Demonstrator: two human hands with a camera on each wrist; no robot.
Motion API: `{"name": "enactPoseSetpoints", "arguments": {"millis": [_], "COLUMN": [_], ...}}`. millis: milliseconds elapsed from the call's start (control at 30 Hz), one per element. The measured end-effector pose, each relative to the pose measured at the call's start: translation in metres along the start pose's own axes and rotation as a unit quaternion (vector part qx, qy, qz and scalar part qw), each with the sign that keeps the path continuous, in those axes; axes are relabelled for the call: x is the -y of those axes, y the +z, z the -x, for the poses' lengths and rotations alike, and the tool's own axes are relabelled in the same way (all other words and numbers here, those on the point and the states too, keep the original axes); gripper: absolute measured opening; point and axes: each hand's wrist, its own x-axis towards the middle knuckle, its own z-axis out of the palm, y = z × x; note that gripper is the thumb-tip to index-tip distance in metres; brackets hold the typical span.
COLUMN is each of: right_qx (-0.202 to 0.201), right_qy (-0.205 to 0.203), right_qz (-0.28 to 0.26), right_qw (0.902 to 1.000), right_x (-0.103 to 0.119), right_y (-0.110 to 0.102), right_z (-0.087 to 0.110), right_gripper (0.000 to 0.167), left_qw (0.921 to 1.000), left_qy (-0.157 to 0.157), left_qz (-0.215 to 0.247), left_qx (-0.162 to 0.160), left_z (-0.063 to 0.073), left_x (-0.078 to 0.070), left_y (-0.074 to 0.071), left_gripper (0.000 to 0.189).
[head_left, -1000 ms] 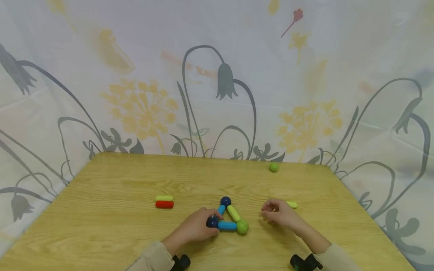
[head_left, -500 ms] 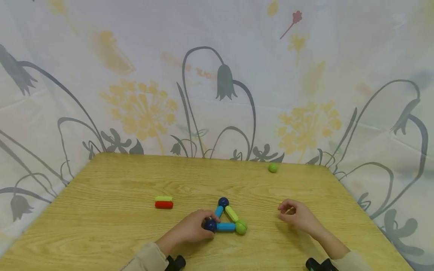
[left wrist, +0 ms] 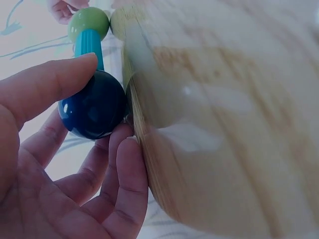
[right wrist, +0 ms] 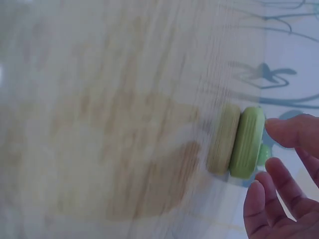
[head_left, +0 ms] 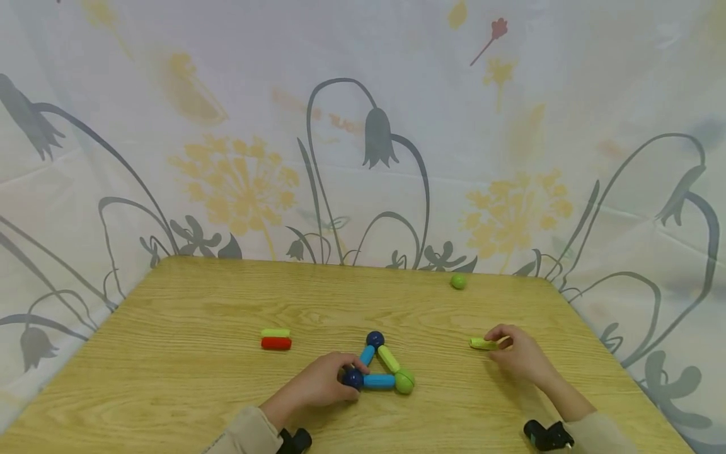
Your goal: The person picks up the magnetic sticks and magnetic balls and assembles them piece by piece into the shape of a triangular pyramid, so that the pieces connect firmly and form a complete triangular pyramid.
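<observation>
Here, left fingers (left wrist: 130, 169) around blue ball (left wrist: 93, 108)

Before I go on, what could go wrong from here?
The left hand grips the dark blue ball at the triangle's corner; a tug might pull a joint apart. The right hand is at one end of a yellow-green rod, which a nudge could roll. The lone green ball near the far edge of the table might roll off if bumped.

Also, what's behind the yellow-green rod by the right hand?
Farther back on the table, a green ball, then the patterned backdrop. In the right wrist view the yellow-green rod covers part of that ball; the head view shows it uncovered.
</observation>
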Motion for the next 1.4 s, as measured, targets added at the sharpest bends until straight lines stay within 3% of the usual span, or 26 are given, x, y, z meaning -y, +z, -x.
{"name": "enactPoseSetpoints", "arguments": {"millis": [267, 467, 800, 1400], "right_qx": [0.008, 0.044, 0.071, 0.106], "right_qy": [-0.002, 0.006, 0.003, -0.040], "right_qz": [0.005, -0.014, -0.012, -0.090], "right_qw": [1.0000, 0.9989, 0.9974, 0.9895], "right_x": [-0.012, -0.011, 0.008, 0.053], "right_y": [0.000, 0.006, 0.020, 0.047], "right_z": [-0.007, -0.010, -0.010, -0.006], "right_gripper": [0.026, 0.026, 0.030, 0.031], "left_qw": [1.0000, 1.0000, 1.0000, 1.0000], "left_qy": [0.000, 0.000, 0.000, 0.002], "left_qz": [-0.002, 0.004, 0.002, 0.006], "left_qx": [0.003, 0.004, 0.004, 0.005], "left_z": [0.000, 0.001, 0.001, 0.001], "left_x": [-0.001, -0.003, -0.003, 0.000], "left_y": [0.000, 0.000, 0.000, 0.000], "left_gripper": [0.028, 0.028, 0.027, 0.028]}}
